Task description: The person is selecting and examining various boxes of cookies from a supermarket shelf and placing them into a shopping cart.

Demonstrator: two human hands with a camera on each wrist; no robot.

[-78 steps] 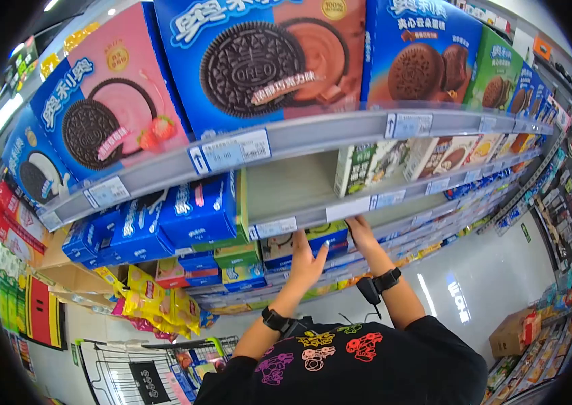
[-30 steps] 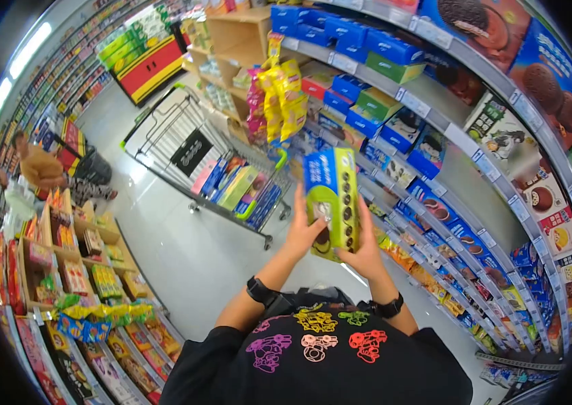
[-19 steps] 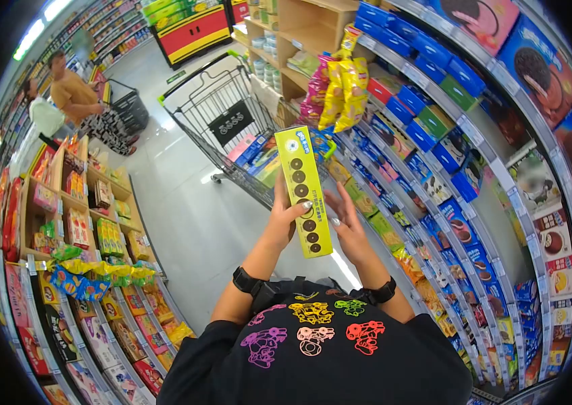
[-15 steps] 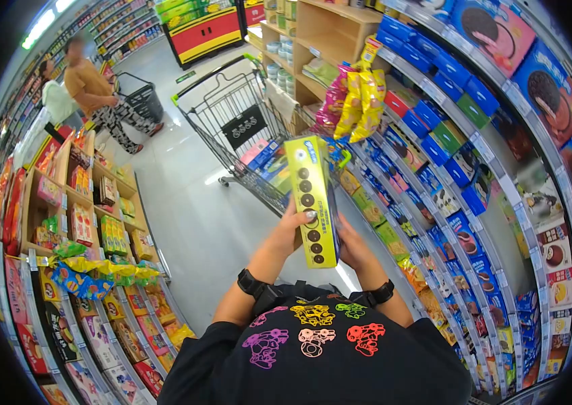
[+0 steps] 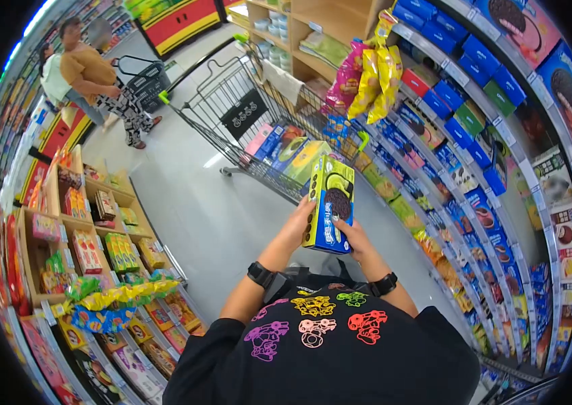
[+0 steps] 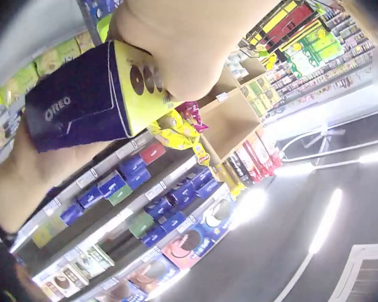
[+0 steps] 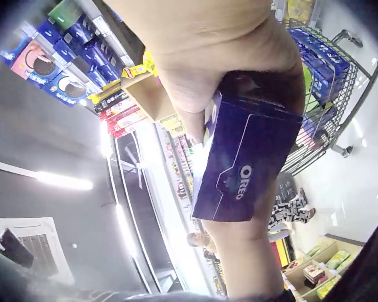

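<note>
Both hands hold an Oreo cookie box (image 5: 332,202) in front of the chest in the head view. Its green-and-blue front, with a dark cookie picture, faces up. My left hand (image 5: 294,228) grips the green left side. On the opposite side is my right hand (image 5: 360,239), its thumb lying over the front near the lower right corner. In the left wrist view, the box's dark blue end panel (image 6: 79,100) reads OREO. The same end shows in the right wrist view, below my right hand (image 7: 201,63). Just beyond the box stands a shopping cart (image 5: 244,115).
Several boxes (image 5: 292,152) lie in the cart. Snack bags (image 5: 387,77) hang by the long cookie shelf (image 5: 448,135) on the right. A wooden display rack (image 5: 100,223) stands at left. Behind it are two people (image 5: 87,74), with a black basket (image 5: 144,81).
The hands went from a shelf at 2.6 seconds ago to in front of the chest with the cookie box. The box has turned from its narrow side to its front. The cart appears nearer.
</note>
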